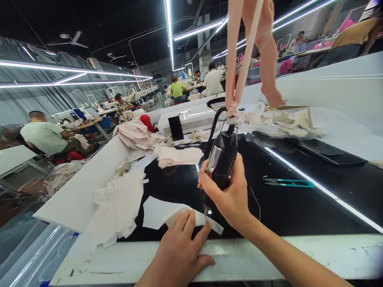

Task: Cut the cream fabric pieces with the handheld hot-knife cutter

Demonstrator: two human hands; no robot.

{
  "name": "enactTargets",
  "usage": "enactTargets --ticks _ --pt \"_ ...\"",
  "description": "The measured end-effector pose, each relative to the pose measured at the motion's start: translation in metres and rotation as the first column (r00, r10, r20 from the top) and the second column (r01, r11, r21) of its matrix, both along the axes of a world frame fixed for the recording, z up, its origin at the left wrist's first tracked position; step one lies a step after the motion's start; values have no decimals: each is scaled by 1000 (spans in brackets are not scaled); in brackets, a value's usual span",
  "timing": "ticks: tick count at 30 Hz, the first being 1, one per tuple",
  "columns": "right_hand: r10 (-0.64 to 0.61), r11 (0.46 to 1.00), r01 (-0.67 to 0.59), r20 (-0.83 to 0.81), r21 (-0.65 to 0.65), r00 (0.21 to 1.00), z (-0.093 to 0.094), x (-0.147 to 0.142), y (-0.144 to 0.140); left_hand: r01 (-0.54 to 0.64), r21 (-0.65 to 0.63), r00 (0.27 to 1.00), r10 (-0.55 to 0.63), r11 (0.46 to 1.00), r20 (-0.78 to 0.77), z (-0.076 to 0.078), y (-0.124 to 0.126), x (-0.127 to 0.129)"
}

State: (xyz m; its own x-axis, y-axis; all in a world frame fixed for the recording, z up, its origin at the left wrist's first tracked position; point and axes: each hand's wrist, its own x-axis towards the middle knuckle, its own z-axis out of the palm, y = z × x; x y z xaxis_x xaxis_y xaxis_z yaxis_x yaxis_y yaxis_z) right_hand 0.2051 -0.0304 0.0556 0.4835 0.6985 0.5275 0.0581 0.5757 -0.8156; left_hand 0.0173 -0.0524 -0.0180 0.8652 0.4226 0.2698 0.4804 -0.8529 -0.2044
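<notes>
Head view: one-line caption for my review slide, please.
Right hand holding a black tool, its tip at a pale fabric piece under the left hand on a black tabletop.

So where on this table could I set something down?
Bare black surface shows between the teal thread snips and the white front edge, right of the right hand. Crowded: the left side, under cream fabric pieces, and the back, where fabric scraps lie.

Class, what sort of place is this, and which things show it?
Probably a garment workshop: a white-and-blue sewing machine stands at left, a layered stack of cream fabric pieces lies nearer, and long white tube lights hang overhead.
</notes>
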Motion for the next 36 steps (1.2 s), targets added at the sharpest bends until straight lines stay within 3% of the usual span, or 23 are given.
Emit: enactTargets --ticks 8,14,20,26,36 --pt "-17 999 18 -19 45 1000 0 -6 9 -1 -20 1000 1 1000 9 -1 1 -3" --pt "28 1000 -28 -10 -9 1000 5 -8 9 22 -57 1000 -21 998 24 -3 3 -6" --pt "13 999 -14 -15 -34 1000 5 -8 7 57 -115 997 -50 992 59 10 4 -10" --pt "-14 1000 14 4 10 1000 0 -11 5 -36 -272 997 55 962 62 25 4 -11" --pt "-3 999 3 -1 -51 1000 1 -11 -6 -58 -298 993 85 953 80 18 3 -14"
